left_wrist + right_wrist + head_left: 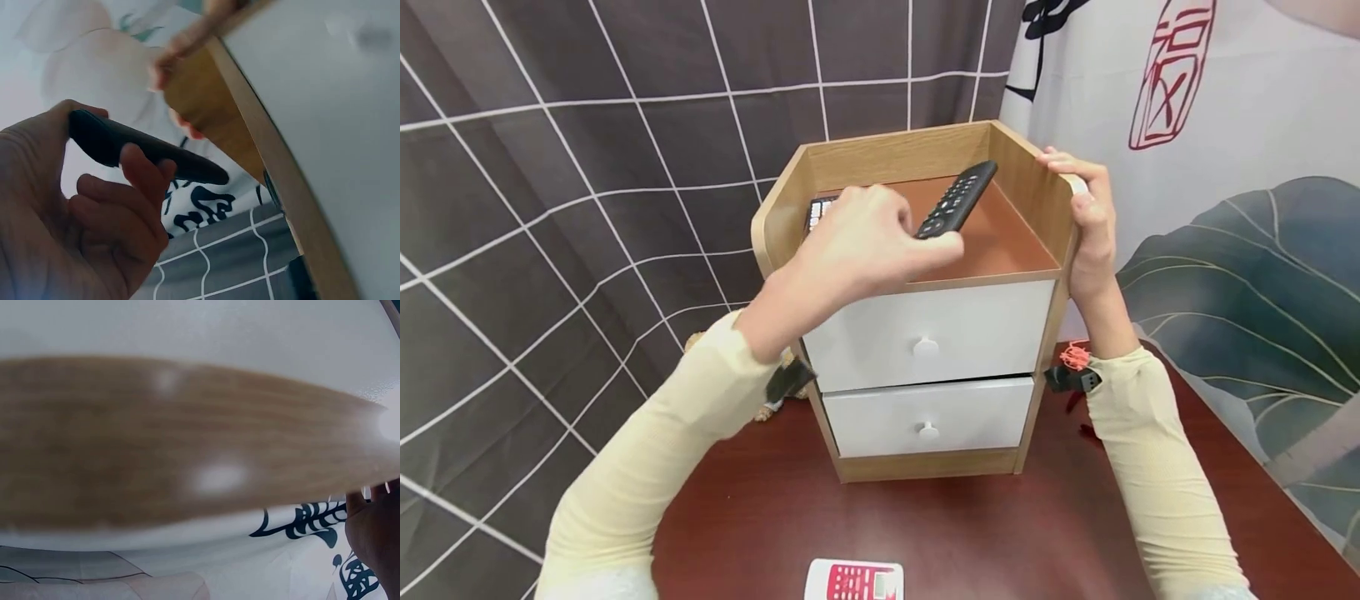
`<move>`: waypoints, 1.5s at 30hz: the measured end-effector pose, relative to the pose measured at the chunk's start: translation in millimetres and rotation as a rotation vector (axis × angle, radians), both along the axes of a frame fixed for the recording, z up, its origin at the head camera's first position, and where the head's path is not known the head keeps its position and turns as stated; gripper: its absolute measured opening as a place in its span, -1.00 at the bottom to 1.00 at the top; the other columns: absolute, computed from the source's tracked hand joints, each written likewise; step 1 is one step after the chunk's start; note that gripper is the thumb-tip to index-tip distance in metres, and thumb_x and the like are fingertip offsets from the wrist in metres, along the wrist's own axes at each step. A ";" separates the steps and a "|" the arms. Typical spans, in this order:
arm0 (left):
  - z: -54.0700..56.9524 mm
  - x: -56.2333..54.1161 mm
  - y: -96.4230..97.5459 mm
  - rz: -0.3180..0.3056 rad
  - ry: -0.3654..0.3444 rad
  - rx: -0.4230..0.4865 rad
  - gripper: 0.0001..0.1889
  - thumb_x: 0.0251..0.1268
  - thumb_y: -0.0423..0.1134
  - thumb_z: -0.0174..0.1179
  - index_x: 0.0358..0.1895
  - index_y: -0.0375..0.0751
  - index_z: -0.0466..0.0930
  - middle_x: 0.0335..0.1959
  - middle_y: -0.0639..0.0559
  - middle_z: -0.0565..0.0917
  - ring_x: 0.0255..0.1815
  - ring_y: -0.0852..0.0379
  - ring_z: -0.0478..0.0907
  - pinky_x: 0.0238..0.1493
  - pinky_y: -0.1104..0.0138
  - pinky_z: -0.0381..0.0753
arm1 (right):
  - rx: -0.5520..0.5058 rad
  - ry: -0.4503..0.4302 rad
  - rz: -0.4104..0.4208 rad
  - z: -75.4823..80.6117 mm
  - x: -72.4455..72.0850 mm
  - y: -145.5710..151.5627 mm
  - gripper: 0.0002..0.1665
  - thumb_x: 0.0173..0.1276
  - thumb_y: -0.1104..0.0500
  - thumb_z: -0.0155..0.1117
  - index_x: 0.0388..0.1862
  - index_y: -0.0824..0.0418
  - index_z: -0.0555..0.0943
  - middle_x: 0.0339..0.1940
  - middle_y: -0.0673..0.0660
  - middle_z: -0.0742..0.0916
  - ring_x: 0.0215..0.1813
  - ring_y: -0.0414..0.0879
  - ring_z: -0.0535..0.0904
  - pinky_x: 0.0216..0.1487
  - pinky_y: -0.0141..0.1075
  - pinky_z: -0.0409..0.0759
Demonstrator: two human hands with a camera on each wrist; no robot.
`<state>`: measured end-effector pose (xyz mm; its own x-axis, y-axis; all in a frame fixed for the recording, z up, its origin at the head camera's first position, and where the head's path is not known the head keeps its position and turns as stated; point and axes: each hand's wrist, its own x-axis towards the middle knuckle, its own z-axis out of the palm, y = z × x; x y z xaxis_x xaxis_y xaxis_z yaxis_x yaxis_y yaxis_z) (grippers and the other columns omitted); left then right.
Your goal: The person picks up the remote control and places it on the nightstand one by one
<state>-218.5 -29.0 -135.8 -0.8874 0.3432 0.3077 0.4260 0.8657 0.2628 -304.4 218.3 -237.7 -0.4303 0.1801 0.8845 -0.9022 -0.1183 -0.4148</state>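
My left hand (880, 237) pinches a black remote control (958, 200) between thumb and fingers, above the open top tray of a small wooden cabinet (925, 467). In the left wrist view the remote (150, 147) is seen edge-on, apart from the cabinet. My right hand (1086, 217) grips the upper edge of the cabinet's right side panel (1026, 179), fingers and thumb on either side of it. A dark device with white buttons (817, 210) lies at the tray's left side, partly hidden behind my left hand.
Two white drawers (865, 342) with round knobs form the cabinet front. A white and red calculator (853, 581) lies on the dark red table (940, 525) near the front. A plush toy (767, 411) shows partly at the cabinet's left. A dark checked curtain (647, 50) hangs behind.
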 end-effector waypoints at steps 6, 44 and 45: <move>8.9 -30.4 32.5 0.106 0.049 -0.226 -0.58 0.07 0.27 0.08 -0.38 -0.03 0.55 -0.22 0.00 0.64 -0.19 0.05 0.61 -0.26 0.23 0.61 | -0.015 0.006 0.006 2.4 -2.2 -1.2 -0.59 0.31 0.02 0.03 0.00 0.21 0.59 0.14 0.15 0.66 0.45 0.19 0.30 0.48 -0.21 0.17; -22.7 -17.0 57.6 -0.085 0.305 -0.402 -0.51 0.48 0.29 -0.13 -0.40 0.06 0.58 -0.45 0.13 0.60 -0.48 0.13 0.61 -0.51 0.34 0.56 | -0.030 -0.016 0.010 3.0 0.4 -2.6 -0.60 0.30 0.03 0.02 -0.01 0.21 0.59 0.13 0.16 0.66 0.43 0.16 0.32 0.47 -0.20 0.16; -25.9 -14.0 55.9 -0.111 0.315 -0.402 -0.52 0.49 0.27 -0.14 -0.39 0.05 0.58 -0.47 0.13 0.59 -0.50 0.14 0.60 -0.53 0.34 0.56 | -0.031 -0.015 0.010 2.6 0.1 -2.9 -0.60 0.30 0.03 0.02 -0.01 0.22 0.59 0.12 0.16 0.66 0.43 0.17 0.32 0.47 -0.20 0.17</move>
